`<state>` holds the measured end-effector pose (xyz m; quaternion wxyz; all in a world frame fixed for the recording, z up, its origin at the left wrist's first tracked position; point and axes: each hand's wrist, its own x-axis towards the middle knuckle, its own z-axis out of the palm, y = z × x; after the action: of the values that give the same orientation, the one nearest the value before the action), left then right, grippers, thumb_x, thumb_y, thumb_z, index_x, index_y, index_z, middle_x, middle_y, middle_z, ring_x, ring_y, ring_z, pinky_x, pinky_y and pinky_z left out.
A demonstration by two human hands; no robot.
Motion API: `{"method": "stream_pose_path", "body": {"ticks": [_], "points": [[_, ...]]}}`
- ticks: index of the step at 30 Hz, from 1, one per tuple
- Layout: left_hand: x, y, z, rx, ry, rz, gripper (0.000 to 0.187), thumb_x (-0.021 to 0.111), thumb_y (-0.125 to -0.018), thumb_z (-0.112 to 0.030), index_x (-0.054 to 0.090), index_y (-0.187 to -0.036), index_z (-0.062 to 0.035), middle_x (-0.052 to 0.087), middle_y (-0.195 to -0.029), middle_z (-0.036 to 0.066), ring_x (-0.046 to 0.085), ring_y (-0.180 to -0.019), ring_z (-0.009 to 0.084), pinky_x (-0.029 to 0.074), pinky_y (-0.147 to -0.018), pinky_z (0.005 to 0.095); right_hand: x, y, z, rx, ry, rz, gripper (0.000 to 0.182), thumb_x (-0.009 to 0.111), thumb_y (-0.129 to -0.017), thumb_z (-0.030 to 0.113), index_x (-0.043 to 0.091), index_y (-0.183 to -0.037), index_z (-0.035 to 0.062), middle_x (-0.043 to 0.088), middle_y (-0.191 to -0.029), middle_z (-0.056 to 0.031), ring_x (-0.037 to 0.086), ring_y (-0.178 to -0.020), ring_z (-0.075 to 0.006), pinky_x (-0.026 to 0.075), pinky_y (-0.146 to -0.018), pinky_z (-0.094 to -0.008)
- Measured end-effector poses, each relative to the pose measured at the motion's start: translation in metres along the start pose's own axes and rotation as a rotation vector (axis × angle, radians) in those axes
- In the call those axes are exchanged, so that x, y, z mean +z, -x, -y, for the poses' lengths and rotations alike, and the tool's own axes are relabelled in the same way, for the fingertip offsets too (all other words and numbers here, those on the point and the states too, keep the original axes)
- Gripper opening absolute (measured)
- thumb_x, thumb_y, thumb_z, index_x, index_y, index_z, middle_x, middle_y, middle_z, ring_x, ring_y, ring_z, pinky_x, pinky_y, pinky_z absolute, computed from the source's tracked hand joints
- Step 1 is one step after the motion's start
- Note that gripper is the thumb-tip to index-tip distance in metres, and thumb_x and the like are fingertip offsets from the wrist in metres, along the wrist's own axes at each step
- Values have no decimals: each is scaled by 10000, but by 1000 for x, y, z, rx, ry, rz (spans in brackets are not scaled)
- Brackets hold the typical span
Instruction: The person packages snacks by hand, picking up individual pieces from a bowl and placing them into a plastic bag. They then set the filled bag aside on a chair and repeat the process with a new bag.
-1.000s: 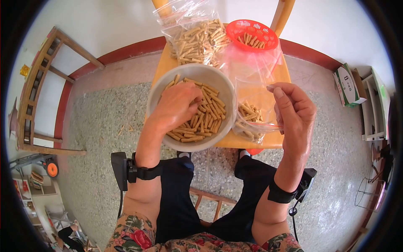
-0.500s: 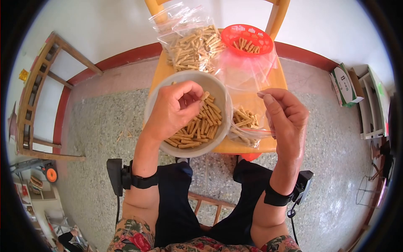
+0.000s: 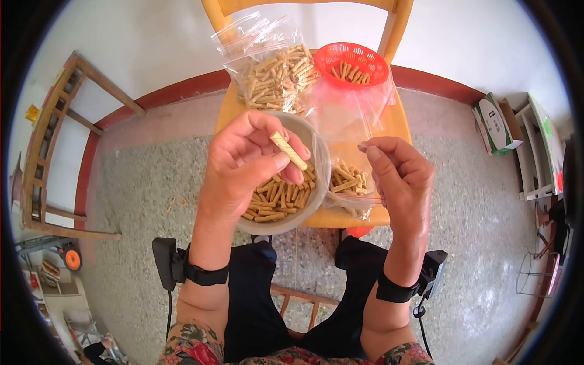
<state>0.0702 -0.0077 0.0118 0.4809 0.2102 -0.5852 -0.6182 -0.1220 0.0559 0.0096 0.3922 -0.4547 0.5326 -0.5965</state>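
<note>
My left hand (image 3: 234, 167) is raised over the grey bowl (image 3: 322, 201), pinching a short, pale biscuit stick (image 3: 288, 151) between thumb and fingers. Below it, the bowl holds many browner sticks of the same kind (image 3: 280, 198). My right hand (image 3: 398, 182) is closed, thumb against forefinger, at the edge of a clear zip bag (image 3: 356, 204). Film from this bag appears to run up to the fingertips, though the grip itself is hard to see. Inside the bag lies a pile of sticks (image 3: 348, 179), just left of the right hand.
A wooden chair (image 3: 380, 134) carries everything. At its back stand a filled clear bag (image 3: 277, 76) and a red basket (image 3: 377, 73) with several sticks, pinkish plastic under it. A wooden frame (image 3: 42, 146) leans at left; a carton (image 3: 496, 125) stands at right.
My left hand has lifted from over the sticks and turned, bringing the pinched stick into full view. The right hand keeps its closed pose. The whole view has shifted slightly.
</note>
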Motion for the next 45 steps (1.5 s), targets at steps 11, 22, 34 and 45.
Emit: {"method": "stream_pose_path", "body": {"ticks": [11, 22, 34, 45], "points": [[34, 5, -1, -57, 62, -80, 231, 566, -787, 0, 497, -1008, 4, 626, -837, 143, 562, -556, 94, 458, -476, 199, 3, 1, 0, -26, -42, 32, 72, 562, -846, 39, 591, -858, -26, 529, -665, 51, 425, -595, 2, 340, -517, -160], [28, 1, 15, 266, -702, -373, 107, 617, -769, 17, 586, -870, 3, 533, -645, -39, 361, -503, -13, 291, -430, 150, -3, -1, -4, -52, -21, -48, 87, 559, -850, 47, 593, -866, -32, 552, -703, 37, 444, -648, -5, 358, -548, -161], [37, 4, 33, -18, -490, -168, 109, 586, -794, -12, 520, -871, 24, 491, -572, -10, 411, -504, 14, 346, -455, 184, 5, -1, -8, -55, -23, -35, 73, 559, -850, 38, 598, -862, -23, 540, -697, 50, 442, -648, -5, 355, -551, -155], [44, 8, 37, -13, -257, -118, 58, 525, -851, -23, 499, -903, -26, 599, -703, 37, 548, -591, 47, 412, -490, 166, -3, -6, -9, -240, 91, -125, 84, 559, -854, 42, 608, -882, -21, 549, -721, 35, 444, -654, -15, 371, -571, -161]]}}
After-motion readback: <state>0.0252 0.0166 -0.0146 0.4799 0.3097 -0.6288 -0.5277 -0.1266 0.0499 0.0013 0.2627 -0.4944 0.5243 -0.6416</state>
